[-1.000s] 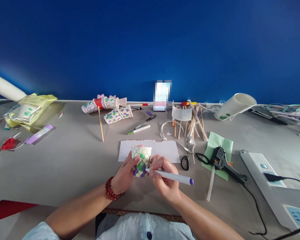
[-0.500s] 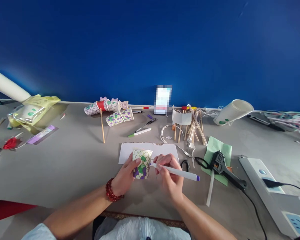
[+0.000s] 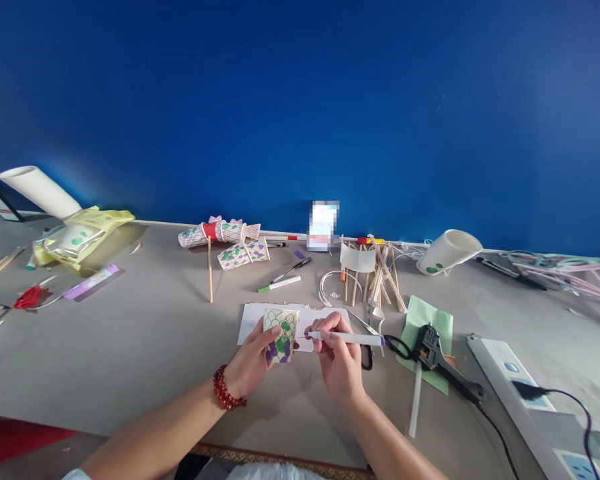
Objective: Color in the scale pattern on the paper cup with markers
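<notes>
My left hand (image 3: 253, 363), with a red bead bracelet at the wrist, is wrapped round a small paper cup (image 3: 281, 333) patterned with green and purple scales; the cup stands upright on the grey table (image 3: 145, 333). My right hand (image 3: 339, 357) pinches a white marker with a purple cap (image 3: 347, 339), held nearly level, its tip pointing left and a little short of the cup's side. A white sheet of paper (image 3: 310, 315) lies under and behind the cup.
Black scissors (image 3: 380, 347) and a black glue gun (image 3: 437, 357) on green paper lie to the right, then a power strip (image 3: 520, 387). Behind are wooden sticks (image 3: 375, 270), decorated cups (image 3: 225, 240), pens (image 3: 280, 283), a tipped white cup (image 3: 447, 252) and a yellow bag (image 3: 80, 233).
The view has tilted upward, so everything sits lower in the picture. The marker tip has pulled a little to the right, away from the cup. My left hand keeps its hold.
</notes>
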{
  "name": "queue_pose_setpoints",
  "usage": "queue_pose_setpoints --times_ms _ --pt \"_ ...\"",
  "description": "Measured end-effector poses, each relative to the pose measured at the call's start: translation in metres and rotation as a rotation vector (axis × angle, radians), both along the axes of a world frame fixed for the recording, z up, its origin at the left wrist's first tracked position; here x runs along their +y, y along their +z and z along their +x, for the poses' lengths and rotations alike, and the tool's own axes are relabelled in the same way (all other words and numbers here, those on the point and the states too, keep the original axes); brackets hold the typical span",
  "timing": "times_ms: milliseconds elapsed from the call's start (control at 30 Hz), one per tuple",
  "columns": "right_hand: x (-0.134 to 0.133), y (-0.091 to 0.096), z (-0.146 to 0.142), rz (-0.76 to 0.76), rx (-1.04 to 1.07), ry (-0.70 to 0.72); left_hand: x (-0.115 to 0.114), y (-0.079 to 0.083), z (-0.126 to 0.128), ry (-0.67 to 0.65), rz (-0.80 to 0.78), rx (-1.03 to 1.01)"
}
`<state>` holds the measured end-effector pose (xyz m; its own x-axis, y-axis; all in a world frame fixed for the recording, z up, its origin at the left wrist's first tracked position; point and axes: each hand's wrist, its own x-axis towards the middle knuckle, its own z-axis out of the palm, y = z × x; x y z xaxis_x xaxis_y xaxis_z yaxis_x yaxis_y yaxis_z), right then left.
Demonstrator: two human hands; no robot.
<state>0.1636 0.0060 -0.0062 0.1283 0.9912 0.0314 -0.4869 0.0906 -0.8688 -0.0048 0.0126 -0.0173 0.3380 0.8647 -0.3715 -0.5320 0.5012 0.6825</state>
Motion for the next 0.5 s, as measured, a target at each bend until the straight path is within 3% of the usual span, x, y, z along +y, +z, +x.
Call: queue_pose_setpoints --times_ms 233,500 --pt "0.000 -0.003 0.003 0.018 -0.006 0.036 0.005 -0.007 0.000 0.016 -0.110 -0.041" --pt "-0.003 0.000 0.004 0.067 0.011 0.017 0.004 0.007 0.001 0.021 -0.021 -0.007"
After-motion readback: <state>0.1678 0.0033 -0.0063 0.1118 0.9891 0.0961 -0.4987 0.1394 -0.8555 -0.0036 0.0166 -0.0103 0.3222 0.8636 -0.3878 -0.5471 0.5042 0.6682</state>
